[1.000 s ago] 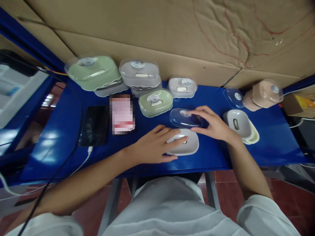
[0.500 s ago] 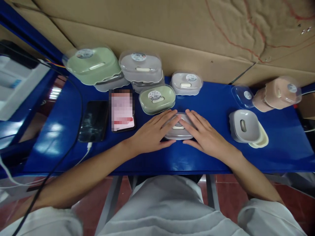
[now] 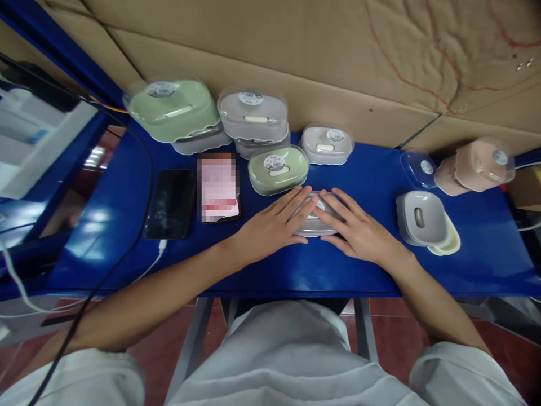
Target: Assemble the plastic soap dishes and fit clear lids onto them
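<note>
A grey soap box (image 3: 318,230) with a clear lid lies on the table in front of me, partly hidden by my fingers. From its left side, my left hand (image 3: 276,223) reaches over the lid with the fingers stretched out. My right hand (image 3: 357,228) rests on the opposite side, fingers spread over the lid and thumb near the front edge. The index fingertips almost meet over the round label. Just behind the box sits a green soap box (image 3: 279,171) with a clear lid and a label.
Lidded boxes, green (image 3: 173,115) and grey (image 3: 253,121), are stacked at the back left. A small grey box (image 3: 327,148) stands behind. Two phones (image 3: 169,203) lie left. Right are an open grey box (image 3: 429,217), a cream piece (image 3: 453,239), a clear lid (image 3: 414,168) and pinkish-brown boxes (image 3: 482,163).
The camera view has shifted slightly, so the table's things appear a little further right on the left side. Both hands stay on the grey soap box, with only slight finger movement.
</note>
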Tool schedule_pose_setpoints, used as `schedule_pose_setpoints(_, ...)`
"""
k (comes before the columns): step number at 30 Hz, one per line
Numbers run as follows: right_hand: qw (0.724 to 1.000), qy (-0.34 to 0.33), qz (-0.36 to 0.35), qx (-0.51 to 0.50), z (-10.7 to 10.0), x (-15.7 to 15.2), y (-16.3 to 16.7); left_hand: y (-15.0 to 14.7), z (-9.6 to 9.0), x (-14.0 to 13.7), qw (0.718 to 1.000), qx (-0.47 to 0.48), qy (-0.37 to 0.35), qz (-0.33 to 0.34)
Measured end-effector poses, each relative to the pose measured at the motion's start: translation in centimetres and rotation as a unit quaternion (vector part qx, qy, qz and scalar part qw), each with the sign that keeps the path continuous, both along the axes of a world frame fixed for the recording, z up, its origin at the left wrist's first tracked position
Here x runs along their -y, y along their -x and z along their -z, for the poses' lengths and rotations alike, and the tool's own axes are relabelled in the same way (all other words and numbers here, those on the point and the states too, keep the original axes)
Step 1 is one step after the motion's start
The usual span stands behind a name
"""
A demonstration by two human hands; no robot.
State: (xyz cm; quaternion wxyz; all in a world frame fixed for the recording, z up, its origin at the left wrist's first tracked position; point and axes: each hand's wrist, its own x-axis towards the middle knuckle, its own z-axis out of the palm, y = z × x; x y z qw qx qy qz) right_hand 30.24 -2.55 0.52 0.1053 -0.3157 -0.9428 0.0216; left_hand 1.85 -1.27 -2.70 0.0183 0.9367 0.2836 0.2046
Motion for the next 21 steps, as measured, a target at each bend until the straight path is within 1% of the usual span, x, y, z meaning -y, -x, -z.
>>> schedule_pose_setpoints(3,0.999,-0.016,-0.021,-0.042,1.0,-0.8,-0.1,-0.1,0.1,-0.2,1.0,0.001,-0.011,-0.001)
schedule_pose_setpoints(5,0.997,-0.008,-0.025,-0.073,1.5,-1.2,-0.2,-0.1,0.0,-0.3,1.0,0.021,-0.008,-0.002)
schedule_pose_setpoints(7,0.994,0.003,-0.025,-0.103,1.5,-1.4,-0.5,0.0,-0.3,-0.2,0.998,0.058,-0.006,-0.002)
schedule_pose_setpoints(9,0.992,-0.004,-0.017,-0.126,1.1,-1.8,-1.1,0.1,-0.8,0.0,0.994,0.108,-0.018,-0.005)
schedule_pose_setpoints(11,0.988,-0.045,0.015,-0.149,0.2,-2.7,-1.9,0.3,-1.4,0.3,0.987,0.153,-0.045,-0.01)
schedule_pose_setpoints(13,0.98,-0.098,0.066,-0.16,-0.7,-4.5,-2.4,0.3,-1.8,0.6,0.983,0.168,-0.07,-0.013)
schedule_pose_setpoints(15,0.978,-0.118,0.107,-0.132,-1.5,-7.2,-2.5,0.2,-1.9,0.7,0.986,0.15,-0.078,-0.012)
schedule_pose_setpoints(18,0.987,-0.08,0.132,-0.049,-2.7,-11.2,-1.7,0.0,-1.8,0.6,0.991,0.111,-0.071,-0.011)
schedule_pose_setpoints(20,0.985,-0.065,0.162,-0.012,-3.5,-12.5,-1.3,0.0,-1.7,0.4,0.993,0.1,-0.064,-0.018)
schedule_pose_setpoints(21,0.98,-0.067,0.189,0.0,-4.0,-12.4,-1.4,0.0,-1.7,0.3,0.993,0.098,-0.062,-0.022)
